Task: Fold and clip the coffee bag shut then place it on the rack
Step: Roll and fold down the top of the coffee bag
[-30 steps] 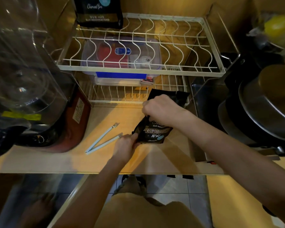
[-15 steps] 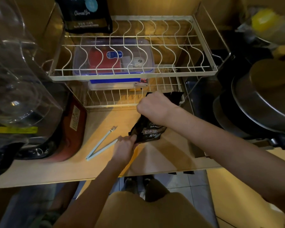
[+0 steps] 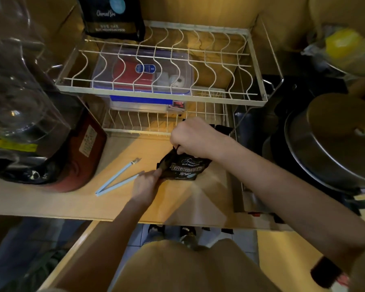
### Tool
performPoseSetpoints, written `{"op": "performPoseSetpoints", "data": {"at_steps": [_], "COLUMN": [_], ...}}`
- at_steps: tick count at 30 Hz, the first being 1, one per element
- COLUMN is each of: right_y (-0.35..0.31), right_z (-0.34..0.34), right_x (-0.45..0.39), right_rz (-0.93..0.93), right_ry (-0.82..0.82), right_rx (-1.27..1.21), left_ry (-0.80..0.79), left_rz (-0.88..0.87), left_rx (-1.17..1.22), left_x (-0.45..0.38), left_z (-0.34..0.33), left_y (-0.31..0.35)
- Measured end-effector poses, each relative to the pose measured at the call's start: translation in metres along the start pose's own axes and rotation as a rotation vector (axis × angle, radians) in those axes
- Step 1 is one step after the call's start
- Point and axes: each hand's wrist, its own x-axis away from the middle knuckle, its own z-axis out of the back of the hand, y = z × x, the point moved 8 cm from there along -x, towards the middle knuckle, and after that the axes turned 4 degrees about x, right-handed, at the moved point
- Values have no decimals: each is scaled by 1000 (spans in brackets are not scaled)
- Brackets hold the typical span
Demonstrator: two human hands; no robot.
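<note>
A small black coffee bag (image 3: 183,168) with white lettering lies on the wooden counter (image 3: 72,199), partly rolled over. My right hand (image 3: 193,138) grips its upper end from above. My left hand (image 3: 147,183) pinches the bag's lower left corner. A pale blue sealing clip (image 3: 117,179) lies open in a V on the counter, just left of my left hand. The white wire rack (image 3: 162,66) stands behind, with a larger black coffee bag (image 3: 112,16) at its upper back left.
A clear plastic box (image 3: 141,74) with red contents sits under the rack's top tier. A red-based appliance with a clear jug (image 3: 30,114) stands at the left. Steel pots (image 3: 329,140) fill the right side. The counter's front edge runs close to my body.
The bag's top has been rolled down further under my right hand, making the bag shorter. My left hand stays at the bag's lower corner. The clip has not moved.
</note>
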Motion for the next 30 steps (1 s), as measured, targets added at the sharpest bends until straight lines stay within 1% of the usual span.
{"op": "performPoseSetpoints", "data": {"at_steps": [3, 7, 11, 13, 15, 17, 21, 23, 25, 26, 27, 30], "right_y": [2, 0, 6, 10, 14, 18, 27, 32, 34, 36, 36, 28], "right_z": [-1, -5, -10, -10, -12, -13, -13, -15, -17, -15, -11, 13], "right_x": [2, 4, 4, 6, 7, 9, 16, 21, 25, 26, 27, 23], "right_rz": [9, 11, -36, -47, -48, -56, -138, -192, -230, -245, -258, -215], "right_ry": [29, 43, 75, 95, 100, 96, 107, 67, 5, -9, -1, 138], "right_rx": [-26, -29, -61, -80, -104, -152, -264, -322, -318, -301, -286, -265], "left_ry": [10, -33, -85, -46, 53, 90, -8, -32, -47, -47, -48, -61], "left_rz": [27, 79, 159, 187, 156, 94, 42, 50, 68, 55, 28, -23], "left_rx": [35, 67, 134, 178, 228, 279, 311, 381, 446, 443, 421, 354], "left_x": [0, 4, 4, 4, 3, -3, -20, -26, -31, -33, -35, -35], "left_z": [-5, -14, -16, -9, 2, 8, 1, 2, 5, 6, 6, 3], "left_y": [2, 2, 1, 0, 3, 9, 12, 12, 10, 11, 12, 20]}}
